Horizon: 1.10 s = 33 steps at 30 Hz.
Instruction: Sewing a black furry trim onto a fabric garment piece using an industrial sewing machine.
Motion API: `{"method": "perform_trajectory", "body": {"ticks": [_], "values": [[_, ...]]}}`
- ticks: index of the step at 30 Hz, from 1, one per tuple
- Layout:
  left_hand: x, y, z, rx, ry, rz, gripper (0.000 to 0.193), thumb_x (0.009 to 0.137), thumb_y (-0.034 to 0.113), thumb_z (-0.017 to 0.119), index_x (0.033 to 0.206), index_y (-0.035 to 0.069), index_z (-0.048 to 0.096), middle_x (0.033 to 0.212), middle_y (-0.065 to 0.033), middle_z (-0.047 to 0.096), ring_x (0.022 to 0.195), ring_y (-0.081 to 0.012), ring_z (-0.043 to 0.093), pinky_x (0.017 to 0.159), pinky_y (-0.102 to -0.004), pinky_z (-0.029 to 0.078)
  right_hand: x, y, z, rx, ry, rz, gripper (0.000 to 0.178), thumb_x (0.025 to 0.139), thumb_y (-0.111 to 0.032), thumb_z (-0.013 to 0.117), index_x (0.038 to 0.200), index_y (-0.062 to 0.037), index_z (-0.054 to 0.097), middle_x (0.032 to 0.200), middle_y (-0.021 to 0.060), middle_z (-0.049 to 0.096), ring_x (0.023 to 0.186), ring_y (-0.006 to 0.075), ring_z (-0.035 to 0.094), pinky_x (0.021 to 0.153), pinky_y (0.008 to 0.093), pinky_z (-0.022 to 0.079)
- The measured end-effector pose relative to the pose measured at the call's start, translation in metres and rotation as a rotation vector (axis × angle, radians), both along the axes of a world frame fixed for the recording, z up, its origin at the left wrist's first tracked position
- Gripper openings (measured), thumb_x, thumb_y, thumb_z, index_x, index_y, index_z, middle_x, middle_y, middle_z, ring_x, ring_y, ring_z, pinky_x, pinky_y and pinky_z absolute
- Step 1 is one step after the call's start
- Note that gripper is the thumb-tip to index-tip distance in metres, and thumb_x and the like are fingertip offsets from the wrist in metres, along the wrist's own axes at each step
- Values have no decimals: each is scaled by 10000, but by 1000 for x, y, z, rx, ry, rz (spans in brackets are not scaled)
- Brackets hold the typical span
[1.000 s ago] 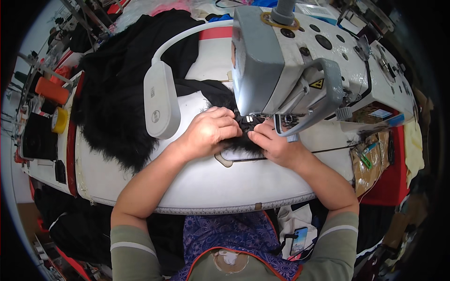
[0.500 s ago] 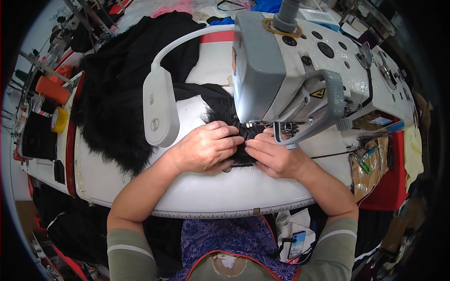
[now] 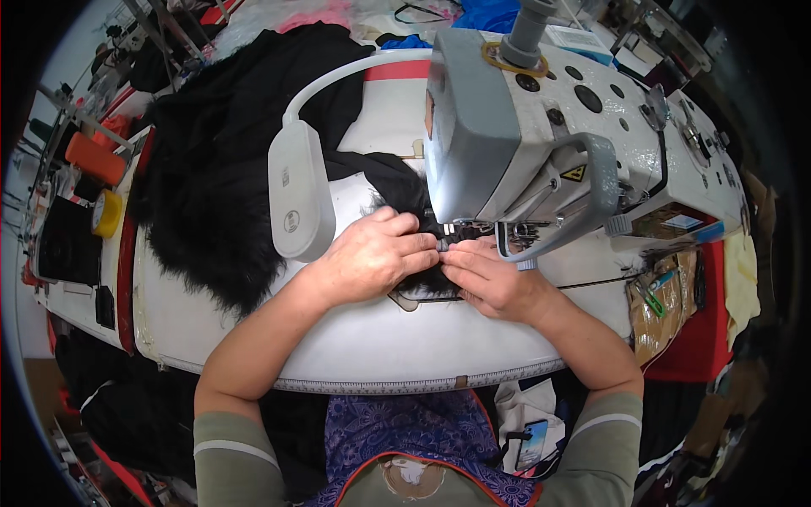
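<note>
A black furry garment (image 3: 211,207) spreads over the left of the white sewing table, and a narrow part of it runs under the head of the sewing machine (image 3: 473,127). My left hand (image 3: 376,258) lies on the cloth just left of the needle area, with its fingers bent and pinching the black edge. Close beside it, my right hand (image 3: 498,283) is curled on the same cloth in front of the presser foot, fingertips nearly meeting the left ones. The fingers and the grey guard (image 3: 604,186) hide part of the stitching spot.
A white lamp (image 3: 297,190) on a curved arm hangs left of the machine. Along the front table edge runs a measuring tape (image 3: 405,386). Green-handled snips (image 3: 652,300) lie at the right; yellow tape (image 3: 107,213) and an orange cone (image 3: 95,160) stand at the left.
My left hand has shifted slightly up and away, its fingers drawn closer together on the cloth. The right hand has barely moved. The view has shifted a little.
</note>
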State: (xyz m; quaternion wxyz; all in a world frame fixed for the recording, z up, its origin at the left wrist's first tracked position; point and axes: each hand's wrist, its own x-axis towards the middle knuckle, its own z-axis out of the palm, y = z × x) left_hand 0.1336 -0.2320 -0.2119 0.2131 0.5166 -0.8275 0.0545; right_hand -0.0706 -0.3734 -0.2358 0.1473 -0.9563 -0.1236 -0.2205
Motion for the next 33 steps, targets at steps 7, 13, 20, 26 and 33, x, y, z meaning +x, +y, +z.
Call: {"method": "perform_trajectory", "body": {"ticks": [7,13,20,26,33], "values": [[7,-11,-4,17,7,270,320,765,244,712,1042,93,656,1143,-30,617,1172,-314,518,1008,-445,413,-5,-12,1,-39,130,-154,362,671,-31,704,1031,-39,663,1127,66,642,1024,248,625,878,391,507],[9,-14,-9,-157,72,106,229,750,174,683,944,53,672,1052,-51,647,1079,-287,580,922,-410,490,-3,-8,8,-35,213,-251,346,711,-32,703,1052,-72,664,1125,57,646,1004,240,627,858,380,511],[4,-5,-12,-121,140,-63,190,718,115,676,884,23,694,932,-70,666,917,-236,642,791,-346,528,3,-5,10,-46,19,-107,351,698,2,675,1048,-23,677,1082,73,635,984,248,627,872,377,501],[1,-2,-9,-104,178,-37,173,711,98,687,865,19,696,916,-72,672,893,-225,648,781,-339,532,2,-2,6,-2,42,-88,428,713,-11,673,1139,3,636,1145,95,600,1012,261,608,901,381,487],[2,-4,-6,-105,57,-80,181,711,124,657,867,39,695,1065,-42,662,927,-196,631,800,-324,529,3,7,9,74,192,-192,541,728,-197,767,1213,-26,602,1186,106,560,1053,271,570,895,383,476]]}}
